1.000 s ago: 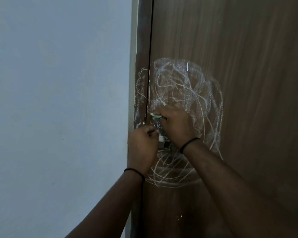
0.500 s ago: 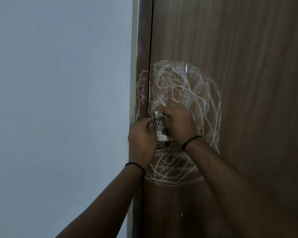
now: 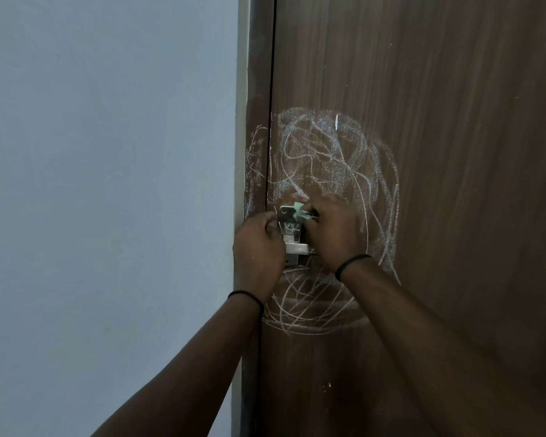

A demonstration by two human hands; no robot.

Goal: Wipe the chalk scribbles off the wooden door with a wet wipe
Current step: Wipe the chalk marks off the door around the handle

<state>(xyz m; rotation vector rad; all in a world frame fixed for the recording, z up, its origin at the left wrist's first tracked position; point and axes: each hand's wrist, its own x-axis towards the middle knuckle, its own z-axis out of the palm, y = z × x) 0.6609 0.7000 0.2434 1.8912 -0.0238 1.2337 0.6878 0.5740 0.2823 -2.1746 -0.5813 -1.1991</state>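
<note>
White chalk scribbles [image 3: 328, 152] loop over the brown wooden door [image 3: 454, 121], around its lock and onto the frame. My right hand [image 3: 334, 234] is raised against the door and pinches a small crumpled pale-green wet wipe [image 3: 300, 212] at its fingertips, just over the top of the metal lock plate [image 3: 289, 223]. My left hand [image 3: 257, 250] is beside it to the left, fingers curled shut near the plate's edge, with nothing visible in them. Both hands hide part of the scribbles and most of the door handle [image 3: 297, 247].
The dark door frame [image 3: 259, 89] runs up the left edge of the door and carries fainter chalk marks. A plain pale blue wall [image 3: 108, 184] fills the left half of the view. A few white specks dot the door lower down.
My two hands have drawn slightly apart, so more of the metal lock plate shows between them. The wipe stays pinched in my right hand.
</note>
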